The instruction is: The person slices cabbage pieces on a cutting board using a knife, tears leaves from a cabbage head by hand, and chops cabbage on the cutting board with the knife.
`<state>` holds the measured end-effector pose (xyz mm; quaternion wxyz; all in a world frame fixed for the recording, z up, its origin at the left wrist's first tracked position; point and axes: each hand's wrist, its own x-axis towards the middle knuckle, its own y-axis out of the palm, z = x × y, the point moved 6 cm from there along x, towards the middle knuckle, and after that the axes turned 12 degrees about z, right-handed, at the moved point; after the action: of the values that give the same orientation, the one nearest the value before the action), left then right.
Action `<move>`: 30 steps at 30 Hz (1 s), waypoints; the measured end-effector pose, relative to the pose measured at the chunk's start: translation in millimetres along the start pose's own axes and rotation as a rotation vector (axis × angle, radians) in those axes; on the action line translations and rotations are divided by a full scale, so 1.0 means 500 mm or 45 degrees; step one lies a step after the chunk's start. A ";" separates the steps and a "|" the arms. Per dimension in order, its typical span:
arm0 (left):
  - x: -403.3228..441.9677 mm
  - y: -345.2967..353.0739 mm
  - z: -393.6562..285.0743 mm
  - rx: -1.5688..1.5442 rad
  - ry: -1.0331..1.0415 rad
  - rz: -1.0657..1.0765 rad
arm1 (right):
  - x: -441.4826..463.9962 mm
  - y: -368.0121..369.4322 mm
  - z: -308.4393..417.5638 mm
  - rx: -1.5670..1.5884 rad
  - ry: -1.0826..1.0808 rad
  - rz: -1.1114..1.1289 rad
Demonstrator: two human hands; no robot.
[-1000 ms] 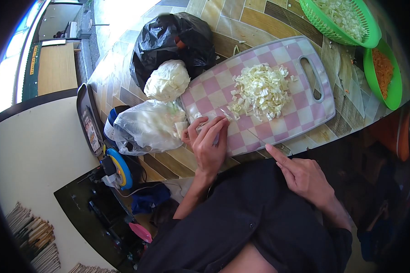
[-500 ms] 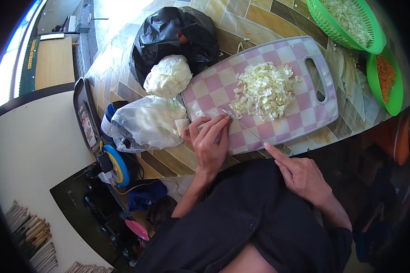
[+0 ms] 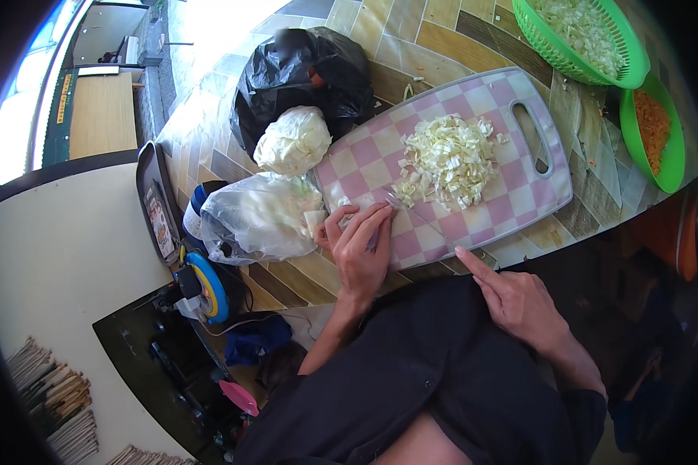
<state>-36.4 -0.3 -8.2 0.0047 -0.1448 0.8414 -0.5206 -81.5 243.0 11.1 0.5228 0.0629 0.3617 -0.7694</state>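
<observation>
knife (image 3: 430, 225): handle hidden | green basket (image 3: 634, 68): cut off, top edge

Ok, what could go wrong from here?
Cut risk first: the left hand's fingertips sit right by the tip end of the knife, which the right hand holds.
Chopped cabbage lies loose beside the blade; a wide stroke could scatter it.
The cutting board sits near the table's edge, so a hard push might shift it.

the cutting board (image 3: 512, 194) is checked pink and white; the basket (image 3: 634, 63), green.
</observation>
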 end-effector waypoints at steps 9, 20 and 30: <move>0.013 0.000 -0.003 -0.002 -0.010 -0.047 | -0.004 -0.013 0.012 0.086 -0.109 -0.064; 0.005 -0.002 0.000 0.070 -0.059 -0.031 | -0.001 -0.002 0.011 0.063 -0.100 -0.034; 0.004 0.001 0.007 0.061 -0.081 -0.029 | 0.007 -0.006 0.022 -0.051 0.010 0.023</move>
<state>-37.8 -3.5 -9.9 0.0288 -0.1706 0.8264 -0.5358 -82.4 233.9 18.8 0.5293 0.0588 0.3786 -0.7570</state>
